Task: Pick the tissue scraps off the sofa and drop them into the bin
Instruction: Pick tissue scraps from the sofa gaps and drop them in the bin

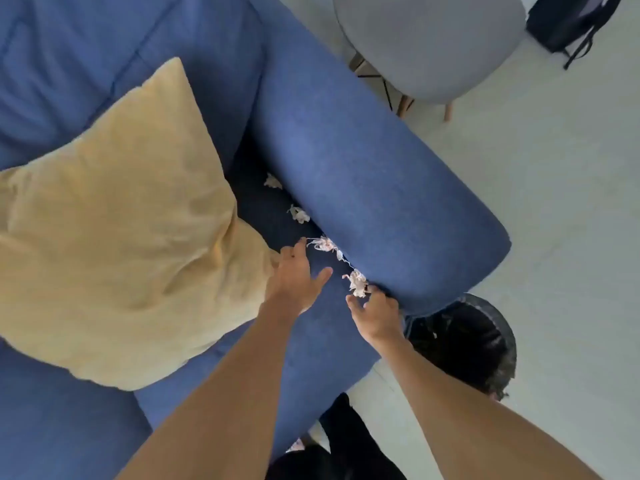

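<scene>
Several white tissue scraps lie on the blue sofa (311,341) seat along the foot of its armrest (363,188): one far (272,181), one further along (299,214), a stringy one (323,244), and the nearest (357,282). My left hand (294,278) is flat on the seat, fingers spread, its fingertips touching the stringy scrap. My right hand (375,315) pinches the lower edge of the nearest scrap against the armrest. A black-lined bin (485,341) stands on the floor just past the armrest's end, right of my right hand.
A large yellow cushion (114,230) covers the seat left of my hands. A grey chair (429,43) on wooden legs stands behind the armrest, and a dark bag (568,22) sits at the top right. Pale floor (554,185) lies to the right.
</scene>
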{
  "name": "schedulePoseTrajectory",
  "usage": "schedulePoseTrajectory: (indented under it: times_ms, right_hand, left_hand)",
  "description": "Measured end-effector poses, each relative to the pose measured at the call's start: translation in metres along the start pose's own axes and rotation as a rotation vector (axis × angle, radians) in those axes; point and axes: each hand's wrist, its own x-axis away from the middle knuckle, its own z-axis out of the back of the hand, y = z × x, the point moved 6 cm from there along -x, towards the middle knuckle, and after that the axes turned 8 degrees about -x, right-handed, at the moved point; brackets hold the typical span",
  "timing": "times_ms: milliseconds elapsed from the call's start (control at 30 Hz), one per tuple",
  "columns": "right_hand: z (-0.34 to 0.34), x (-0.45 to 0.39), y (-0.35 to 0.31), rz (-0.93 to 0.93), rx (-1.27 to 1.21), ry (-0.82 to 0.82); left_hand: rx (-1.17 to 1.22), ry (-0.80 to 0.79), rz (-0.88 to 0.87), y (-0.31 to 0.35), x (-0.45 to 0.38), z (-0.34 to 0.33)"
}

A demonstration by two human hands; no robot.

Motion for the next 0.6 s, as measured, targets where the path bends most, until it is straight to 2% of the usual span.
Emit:
schedulePoseTrajectory:
  times_ms: [100,167,267,333,400,500,600]
  right_hand:
    - [-0.026,-0.022,0.023,-0.103,-0.208,0.285]
    - [-0.042,-0.027,0.027,-0.201,-0.309,0.415]
    - [-0.053,-0.038,0.025,-0.361,-0.319,0.591]
    - [-0.057,-0.044,0.025,-0.396,-0.337,0.638]
    - [-0.056,-0.047,0.025,-0.364,-0.341,0.656]
    - [-0.051,-0.041,0.030,-0.195,-0.412,0.642]
    - [-0.040,-0.019,0.040,-0.057,-0.520,0.628]
  left_hand:
    - [-0.086,0.026,0.031,0.003,-0.045,-0.028]
    - [-0.145,0.035,0.028,0.010,-0.065,-0.042]
    - [-0.192,0.084,-0.006,0.019,-0.085,-0.062]
    - [-0.257,0.114,-0.035,0.021,-0.093,-0.072]
    - [-0.286,0.166,-0.052,0.020,-0.099,-0.073]
    - [-0.302,0.211,-0.085,0.015,-0.101,-0.065]
    - [-0.190,0.262,-0.175,0.015,-0.081,-0.062]
